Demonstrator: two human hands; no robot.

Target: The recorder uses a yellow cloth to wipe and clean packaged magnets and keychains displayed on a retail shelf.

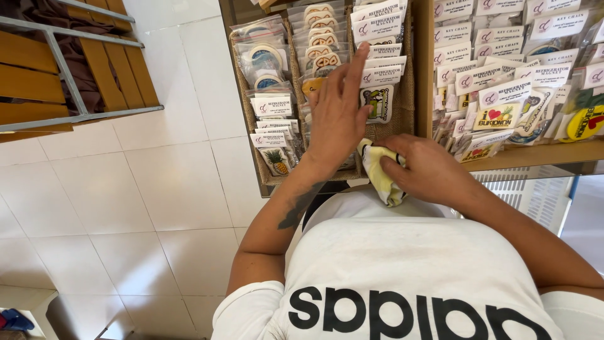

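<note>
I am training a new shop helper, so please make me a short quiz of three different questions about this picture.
1. True or false: the right hand holds a blue sponge.
2. What does the left hand touch? A) the packaged magnets on the display rack B) the wooden bench C) the floor tiles
3. Fill in: the packet at the lower left of the rack shows a ____.

Key
1. False: it holds a crumpled yellow and white cloth.
2. A: its fingers rest spread on the hanging packets.
3. Pineapple.
</note>
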